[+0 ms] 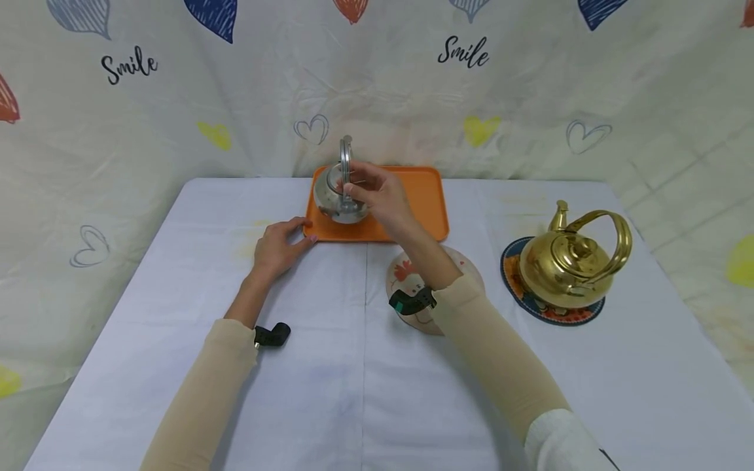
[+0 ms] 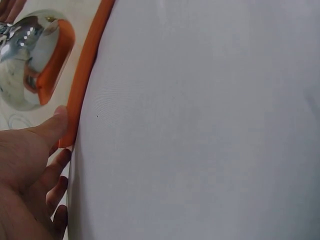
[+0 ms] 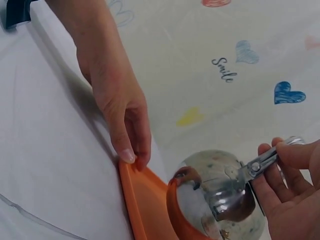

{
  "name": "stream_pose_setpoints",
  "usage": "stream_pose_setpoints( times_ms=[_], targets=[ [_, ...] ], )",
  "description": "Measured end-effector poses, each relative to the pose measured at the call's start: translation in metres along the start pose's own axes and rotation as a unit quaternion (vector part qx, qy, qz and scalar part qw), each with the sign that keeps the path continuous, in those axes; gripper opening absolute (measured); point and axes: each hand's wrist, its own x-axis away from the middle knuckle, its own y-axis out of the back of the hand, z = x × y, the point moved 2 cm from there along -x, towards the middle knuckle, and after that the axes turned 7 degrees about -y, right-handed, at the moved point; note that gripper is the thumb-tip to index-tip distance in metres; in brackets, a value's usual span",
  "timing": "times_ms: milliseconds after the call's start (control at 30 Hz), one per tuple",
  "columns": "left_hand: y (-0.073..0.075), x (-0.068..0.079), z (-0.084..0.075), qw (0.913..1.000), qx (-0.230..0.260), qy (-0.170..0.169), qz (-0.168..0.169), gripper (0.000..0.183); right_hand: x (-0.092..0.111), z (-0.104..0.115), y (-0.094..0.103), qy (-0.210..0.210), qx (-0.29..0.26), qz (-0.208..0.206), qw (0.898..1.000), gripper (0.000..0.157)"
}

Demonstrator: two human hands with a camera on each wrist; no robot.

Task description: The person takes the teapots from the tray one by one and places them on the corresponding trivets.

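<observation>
A shiny silver kettle (image 1: 340, 206) with an upright metal handle is at the left part of an orange tray (image 1: 427, 199); whether its base touches the tray is hard to tell. My right hand (image 1: 384, 199) grips the kettle's handle, fingers curled round it in the right wrist view. With thumb and fingers, my left hand (image 1: 278, 248) pinches the tray's near left corner. The left wrist view shows the thumb on the orange rim (image 2: 86, 70) and the other fingers lower at its outer side. The tray's orange reflects in the kettle's polished belly (image 3: 212, 190).
A brass kettle (image 1: 568, 268) stands on a round patterned mat (image 1: 512, 278) at the right. Under my right forearm lies a round pale mat (image 1: 465, 261) with a red print, partly hidden. A patterned curtain (image 1: 389, 85) hangs behind the white-covered table (image 1: 318, 392).
</observation>
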Motion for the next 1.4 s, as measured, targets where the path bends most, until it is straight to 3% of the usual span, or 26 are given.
stream_pose_setpoints(
  times_ms=[267,1400],
  targets=[
    [0.002,0.002,0.002,1.0,-0.002,-0.007,-0.004,0.046,0.004,0.003,0.004,-0.001,-0.023,0.004,1.0,0.038],
    [-0.002,0.0,0.001,1.0,0.002,-0.002,-0.005,0.044,0.035,0.015,0.032,0.024,-0.03,0.009,0.999,0.038]
  ],
)
